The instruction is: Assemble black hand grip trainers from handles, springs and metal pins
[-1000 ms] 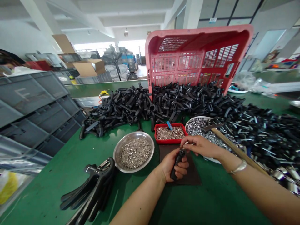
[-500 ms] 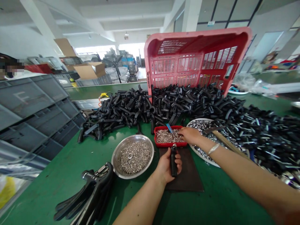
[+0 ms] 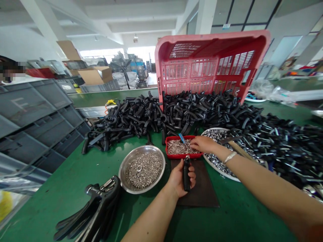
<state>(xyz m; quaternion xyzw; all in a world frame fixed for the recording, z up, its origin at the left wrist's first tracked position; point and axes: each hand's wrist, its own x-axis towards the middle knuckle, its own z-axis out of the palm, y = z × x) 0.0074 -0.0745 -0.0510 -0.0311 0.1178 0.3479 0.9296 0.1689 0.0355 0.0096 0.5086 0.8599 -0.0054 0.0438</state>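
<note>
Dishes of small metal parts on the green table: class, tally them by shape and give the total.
Round: 2 (shiny steel bowl of small rings; pale-rimmed dish of metal pieces)
Rectangular: 1 (red plastic tray of thin pins)
Total: 3

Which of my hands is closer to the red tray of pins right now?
Right. The right hand reaches into the red tray from its right side; the left hand is just in front of it, gripping a black handle on the dark mat.
</note>
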